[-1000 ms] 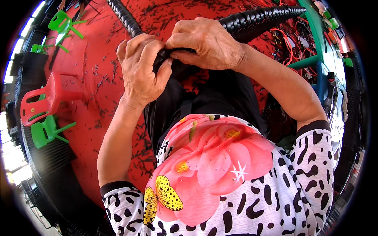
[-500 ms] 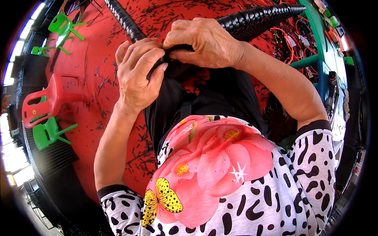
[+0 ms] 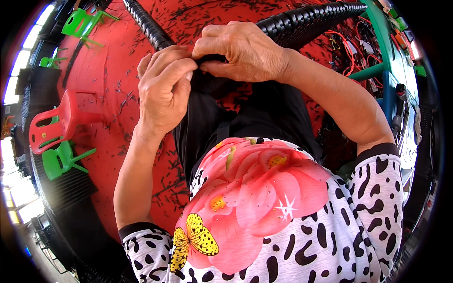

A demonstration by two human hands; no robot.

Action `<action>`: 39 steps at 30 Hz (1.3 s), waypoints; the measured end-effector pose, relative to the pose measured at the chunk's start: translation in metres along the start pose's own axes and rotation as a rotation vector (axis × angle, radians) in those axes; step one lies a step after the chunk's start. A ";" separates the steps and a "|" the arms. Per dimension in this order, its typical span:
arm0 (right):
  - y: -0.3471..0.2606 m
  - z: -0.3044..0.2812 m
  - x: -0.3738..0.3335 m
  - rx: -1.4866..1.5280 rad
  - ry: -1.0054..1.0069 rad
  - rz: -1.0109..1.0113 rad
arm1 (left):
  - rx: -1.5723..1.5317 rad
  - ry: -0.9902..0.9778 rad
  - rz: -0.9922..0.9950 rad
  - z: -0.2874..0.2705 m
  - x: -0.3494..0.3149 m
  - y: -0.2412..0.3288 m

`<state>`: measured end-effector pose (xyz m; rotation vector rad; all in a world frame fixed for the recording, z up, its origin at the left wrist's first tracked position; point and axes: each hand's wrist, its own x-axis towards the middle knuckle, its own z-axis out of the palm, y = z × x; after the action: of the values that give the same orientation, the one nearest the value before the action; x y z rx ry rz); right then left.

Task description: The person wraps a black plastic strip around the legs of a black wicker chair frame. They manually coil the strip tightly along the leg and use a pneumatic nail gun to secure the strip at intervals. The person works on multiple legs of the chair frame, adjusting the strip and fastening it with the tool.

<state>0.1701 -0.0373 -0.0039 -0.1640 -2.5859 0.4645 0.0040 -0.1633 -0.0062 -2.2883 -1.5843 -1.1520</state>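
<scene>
A black woven frame point(image 3: 306, 22) of shiny plastic strips lies across my lap, its narrow wrapped bar point(image 3: 150, 27) running up to the far left. My left hand point(image 3: 165, 89) is closed at the near corner of this frame, fingers bent over the edge and thumb pressed against them. Right beside it, my right hand point(image 3: 243, 53) pinches the same corner, thumb below and forefinger above, with a dark gap between them. The fingertips of both hands nearly meet. What lies under the fingers is mostly hidden, so single strips there cannot be told apart.
Small dark scraps litter the red floor point(image 3: 111, 75). To the left stand a red plastic chair point(image 3: 68, 115) and several small green chairs point(image 3: 82, 23). A green-framed table point(image 3: 377, 28) rises at the right, near tangled red cables point(image 3: 350, 56).
My left thumb has drawn in toward the fingers, and the left hand sits slightly further left. My right hand has barely shifted. The surroundings have moved a little to the right in view.
</scene>
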 end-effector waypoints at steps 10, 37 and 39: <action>-0.001 -0.001 -0.001 0.005 -0.019 0.022 | 0.006 -0.147 -0.089 -0.001 0.005 0.012; 0.002 0.014 -0.001 -0.132 0.098 -0.079 | 0.161 0.157 -0.058 0.019 -0.014 0.012; 0.001 0.013 -0.003 -0.146 0.094 -0.085 | 0.127 0.131 -0.032 0.014 -0.013 0.009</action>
<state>0.1663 -0.0406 -0.0166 -0.1225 -2.5228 0.2322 0.0167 -0.1705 -0.0217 -2.0721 -1.6018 -1.1467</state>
